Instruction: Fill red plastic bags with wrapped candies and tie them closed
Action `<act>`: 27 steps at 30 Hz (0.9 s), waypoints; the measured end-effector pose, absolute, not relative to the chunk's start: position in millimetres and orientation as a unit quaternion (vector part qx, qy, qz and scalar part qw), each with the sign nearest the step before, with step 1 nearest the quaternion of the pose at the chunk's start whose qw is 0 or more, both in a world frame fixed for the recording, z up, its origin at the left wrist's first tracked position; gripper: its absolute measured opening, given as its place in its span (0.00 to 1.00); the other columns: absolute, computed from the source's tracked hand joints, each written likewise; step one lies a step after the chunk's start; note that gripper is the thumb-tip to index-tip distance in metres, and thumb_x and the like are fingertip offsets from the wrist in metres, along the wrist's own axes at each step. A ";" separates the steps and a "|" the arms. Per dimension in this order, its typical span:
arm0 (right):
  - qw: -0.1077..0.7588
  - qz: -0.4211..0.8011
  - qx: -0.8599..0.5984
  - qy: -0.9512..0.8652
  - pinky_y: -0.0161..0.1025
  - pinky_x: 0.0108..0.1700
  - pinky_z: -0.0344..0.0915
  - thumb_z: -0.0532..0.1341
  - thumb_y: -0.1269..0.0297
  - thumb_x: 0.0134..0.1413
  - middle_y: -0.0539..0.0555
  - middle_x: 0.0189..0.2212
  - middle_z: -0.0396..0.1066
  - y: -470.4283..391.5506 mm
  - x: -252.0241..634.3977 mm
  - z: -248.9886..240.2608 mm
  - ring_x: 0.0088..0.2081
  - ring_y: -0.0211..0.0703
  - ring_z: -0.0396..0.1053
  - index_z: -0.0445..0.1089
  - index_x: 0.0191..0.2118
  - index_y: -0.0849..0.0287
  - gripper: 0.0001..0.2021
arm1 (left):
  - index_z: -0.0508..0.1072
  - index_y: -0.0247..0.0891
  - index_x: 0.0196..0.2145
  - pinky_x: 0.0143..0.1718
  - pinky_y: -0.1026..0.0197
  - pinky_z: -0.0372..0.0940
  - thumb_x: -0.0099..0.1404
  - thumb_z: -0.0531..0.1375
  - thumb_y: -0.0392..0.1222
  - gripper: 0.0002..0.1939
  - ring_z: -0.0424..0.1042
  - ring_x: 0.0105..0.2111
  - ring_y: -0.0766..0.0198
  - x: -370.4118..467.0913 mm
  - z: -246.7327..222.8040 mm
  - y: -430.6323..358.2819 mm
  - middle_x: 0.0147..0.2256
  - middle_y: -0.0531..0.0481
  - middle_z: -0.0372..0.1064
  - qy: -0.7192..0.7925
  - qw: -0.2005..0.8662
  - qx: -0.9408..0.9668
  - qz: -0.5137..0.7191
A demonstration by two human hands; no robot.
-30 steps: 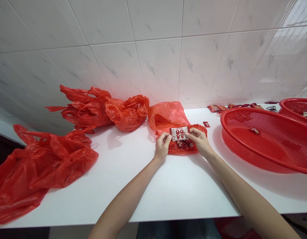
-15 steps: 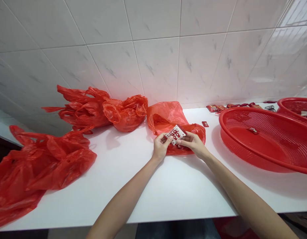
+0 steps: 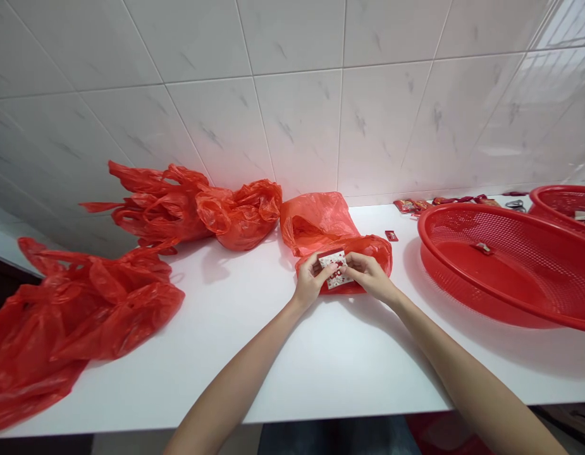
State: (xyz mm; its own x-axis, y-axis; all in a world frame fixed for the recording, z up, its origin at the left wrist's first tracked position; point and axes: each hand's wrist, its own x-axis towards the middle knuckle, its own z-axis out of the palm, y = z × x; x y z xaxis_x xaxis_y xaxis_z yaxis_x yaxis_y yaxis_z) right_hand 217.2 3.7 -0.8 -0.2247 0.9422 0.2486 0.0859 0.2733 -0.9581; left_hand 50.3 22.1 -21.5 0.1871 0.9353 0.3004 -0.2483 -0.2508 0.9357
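Note:
A small white packet (image 3: 336, 260) with red print and a dark red top edge is pinched between both hands. My left hand (image 3: 311, 278) grips its left side, thumb on the front. On the right side, my right hand (image 3: 368, 275) grips it the same way. Both hands are over a red plastic bag (image 3: 315, 218) that lies on the white table (image 3: 235, 328), its near part spread beneath them. The packet hides part of the bag, and what is inside the bag cannot be made out.
Red bags (image 3: 169, 212) stand along the wall, with another bag pile (image 3: 83, 309) at the left. A large red basket (image 3: 491, 272) holds one small packet. A small red packet (image 3: 391, 236) lies left of it; more packets (image 3: 410, 206) lie behind. Another basket (image 3: 562, 205) is at the far right.
The white packet has been turned from a diagonal tilt to nearly upright and sits slightly lower. The fingers of both hands have shifted on it. The bags and baskets have not moved.

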 end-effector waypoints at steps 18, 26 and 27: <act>0.471 0.487 -0.423 -0.602 0.40 0.35 0.70 0.69 0.45 0.48 0.52 0.28 0.76 0.8 229.6 13.1 0.30 0.43 0.73 0.72 0.31 0.58 0.19 | 0.75 0.36 0.31 0.37 0.60 0.71 0.51 0.71 0.46 0.14 0.75 0.31 0.62 47.2 -16.4 22.0 0.30 0.50 0.77 0.354 0.508 0.526 0.583; 0.502 0.447 -0.438 -0.597 0.36 0.30 0.62 0.70 0.44 0.46 0.48 0.24 0.68 3.4 230.5 10.4 0.26 0.38 0.64 0.67 0.27 0.57 0.22 | 0.74 0.37 0.39 0.46 0.56 0.72 0.52 0.71 0.44 0.18 0.78 0.39 0.58 47.9 -20.6 22.9 0.40 0.46 0.79 0.325 0.530 0.554 0.553; 0.498 0.444 -0.435 -0.605 0.36 0.29 0.61 0.69 0.43 0.47 0.47 0.23 0.66 2.9 230.1 10.6 0.26 0.38 0.63 0.66 0.27 0.57 0.22 | 0.74 0.37 0.39 0.45 0.57 0.72 0.53 0.71 0.45 0.17 0.78 0.38 0.59 47.7 -21.1 22.9 0.39 0.47 0.79 0.328 0.526 0.557 0.553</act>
State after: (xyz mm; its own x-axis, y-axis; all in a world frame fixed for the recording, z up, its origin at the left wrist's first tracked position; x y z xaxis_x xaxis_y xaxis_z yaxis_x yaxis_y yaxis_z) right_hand 230.1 2.9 10.6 -0.1258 0.9682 0.2162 0.0833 0.2274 -0.9702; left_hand 47.7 22.9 -21.1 0.1722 0.9472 0.2704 -0.2162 -0.2315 0.9485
